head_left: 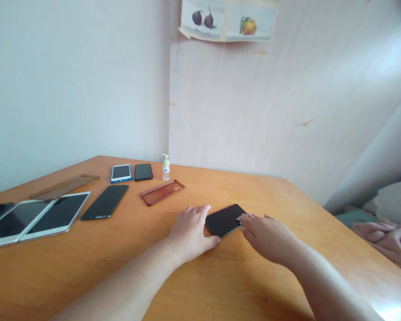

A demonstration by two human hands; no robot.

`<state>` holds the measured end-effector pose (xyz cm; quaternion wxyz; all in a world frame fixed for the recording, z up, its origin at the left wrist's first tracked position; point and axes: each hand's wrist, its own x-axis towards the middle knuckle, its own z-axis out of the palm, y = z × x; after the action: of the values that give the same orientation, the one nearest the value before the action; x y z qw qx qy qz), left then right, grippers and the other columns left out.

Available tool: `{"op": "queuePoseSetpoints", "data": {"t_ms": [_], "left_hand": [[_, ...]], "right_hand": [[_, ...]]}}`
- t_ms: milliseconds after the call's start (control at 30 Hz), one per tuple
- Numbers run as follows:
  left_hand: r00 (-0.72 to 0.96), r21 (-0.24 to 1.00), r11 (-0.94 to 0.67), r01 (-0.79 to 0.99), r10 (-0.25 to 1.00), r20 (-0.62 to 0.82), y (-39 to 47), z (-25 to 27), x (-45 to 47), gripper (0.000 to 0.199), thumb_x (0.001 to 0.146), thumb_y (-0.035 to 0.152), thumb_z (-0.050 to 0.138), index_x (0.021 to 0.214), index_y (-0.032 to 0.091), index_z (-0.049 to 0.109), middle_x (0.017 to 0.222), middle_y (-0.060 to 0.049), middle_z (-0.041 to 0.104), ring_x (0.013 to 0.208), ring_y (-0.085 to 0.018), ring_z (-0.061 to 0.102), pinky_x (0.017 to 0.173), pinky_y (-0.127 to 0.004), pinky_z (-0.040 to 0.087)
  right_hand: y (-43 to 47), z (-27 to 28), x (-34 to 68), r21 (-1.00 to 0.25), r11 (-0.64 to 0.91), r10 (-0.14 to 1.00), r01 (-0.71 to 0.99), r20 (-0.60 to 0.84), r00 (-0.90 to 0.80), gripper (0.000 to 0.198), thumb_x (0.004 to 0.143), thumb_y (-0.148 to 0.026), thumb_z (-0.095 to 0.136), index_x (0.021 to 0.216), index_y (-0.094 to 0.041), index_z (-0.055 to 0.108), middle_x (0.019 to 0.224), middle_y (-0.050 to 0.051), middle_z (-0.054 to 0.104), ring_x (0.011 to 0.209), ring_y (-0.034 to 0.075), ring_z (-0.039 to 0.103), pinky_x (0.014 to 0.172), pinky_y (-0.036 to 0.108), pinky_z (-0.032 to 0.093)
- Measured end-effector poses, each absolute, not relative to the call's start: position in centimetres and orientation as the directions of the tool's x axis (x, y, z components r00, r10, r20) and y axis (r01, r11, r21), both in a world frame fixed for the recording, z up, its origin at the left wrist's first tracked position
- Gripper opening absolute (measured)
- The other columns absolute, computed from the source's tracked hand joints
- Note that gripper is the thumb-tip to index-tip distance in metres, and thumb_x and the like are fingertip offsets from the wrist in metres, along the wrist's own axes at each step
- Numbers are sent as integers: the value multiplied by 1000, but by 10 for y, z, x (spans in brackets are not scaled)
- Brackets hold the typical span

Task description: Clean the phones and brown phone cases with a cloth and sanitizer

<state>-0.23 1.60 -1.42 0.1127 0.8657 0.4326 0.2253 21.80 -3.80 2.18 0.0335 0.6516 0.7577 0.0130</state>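
Observation:
A black smartphone (223,220) lies flat on the wooden table, its dark screen facing up. My left hand (190,234) steadies its left end, the thumb at the near edge and the fingers at the far left corner. Over the right end of the screen, my right hand (265,236) presses a small greyish-white wipe (241,218) under its fingertips. Most of that wipe is hidden by the fingers. A reddish clear phone case (162,192) rests beyond my left hand, and a small pump bottle (166,168) stands upright behind it.
On the left of the table (120,254) are a large black phone (105,203), a white tablet (58,214) beside other devices, and a brownish clear case (65,186). A blue-edged phone (121,173) and a small black phone (143,172) lie farther back. Walls stand behind.

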Motion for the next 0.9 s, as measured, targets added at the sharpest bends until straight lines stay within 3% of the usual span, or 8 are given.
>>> {"op": "queuePoseSetpoints", "data": {"t_ms": [67, 133, 267, 333, 567, 667, 800, 900], "left_hand": [[521, 394, -595, 701, 804, 288, 16, -14, -2, 77, 70, 47, 74, 135, 18, 46, 121, -12, 64, 114, -33, 56, 97, -44, 44], [516, 401, -587, 703, 810, 280, 16, -14, -2, 81, 69, 47, 74, 137, 18, 43, 125, -13, 63, 116, -33, 55, 99, -45, 43], [507, 418, -575, 703, 818, 273, 16, -16, -1, 82, 71, 47, 71, 140, 17, 39, 132, -15, 58, 119, -34, 53, 100, -46, 42], [501, 420, -573, 704, 820, 277, 16, -17, -1, 80, 73, 46, 69, 140, 16, 39, 131, -16, 59, 120, -34, 53, 99, -46, 42], [490, 419, -569, 708, 822, 289, 16, -19, -1, 92, 67, 48, 74, 143, 14, 36, 129, -15, 60, 116, -34, 55, 99, -44, 43], [479, 421, -564, 710, 826, 297, 15, -20, 0, 93, 66, 49, 73, 144, 14, 34, 128, -16, 60, 116, -34, 55, 98, -45, 43], [481, 412, -565, 715, 825, 296, 15, -19, 0, 87, 71, 45, 68, 144, 13, 34, 127, -17, 61, 114, -34, 56, 96, -44, 44], [475, 420, -553, 719, 833, 284, 15, -19, 1, 88, 70, 46, 68, 144, 13, 33, 128, -17, 61, 115, -33, 56, 98, -44, 43]], "right_hand": [[-32, 18, 223, 102, 108, 994, 989, -27, -105, 46, 98, -29, 30, 126, -12, 63, 133, 21, 60, 121, 35, 58, 102, 58, 39], [-34, 18, 215, 69, 176, 984, 982, -27, -174, 47, 100, -32, 28, 128, -14, 62, 138, 19, 57, 128, 35, 52, 105, 60, 35], [-49, 24, 184, -166, 388, 914, 907, -56, -401, 53, 103, -45, 21, 142, -24, 48, 151, 9, 45, 143, 29, 34, 114, 59, 24], [-50, 24, 179, -239, 421, 890, 875, -75, -449, 55, 102, -50, 18, 147, -28, 42, 154, 5, 40, 145, 27, 29, 115, 60, 21], [-23, 7, 216, 3, 123, 992, 992, -17, -123, 49, 102, -43, 25, 139, -27, 53, 150, 8, 46, 143, 36, 30, 106, 75, 17], [-25, 6, 205, -78, 160, 987, 984, 5, -160, 51, 102, -45, 23, 142, -26, 50, 152, 9, 44, 145, 33, 28, 110, 70, 17], [-36, 10, 179, -270, 389, 909, 881, -42, -414, 54, 102, -50, 20, 149, -31, 37, 158, 4, 31, 148, 28, 21, 115, 63, 13], [-30, 7, 187, -239, 358, 925, 903, -40, -377, 55, 101, -53, 22, 150, -31, 37, 158, 5, 32, 148, 29, 20, 115, 64, 12]]}}
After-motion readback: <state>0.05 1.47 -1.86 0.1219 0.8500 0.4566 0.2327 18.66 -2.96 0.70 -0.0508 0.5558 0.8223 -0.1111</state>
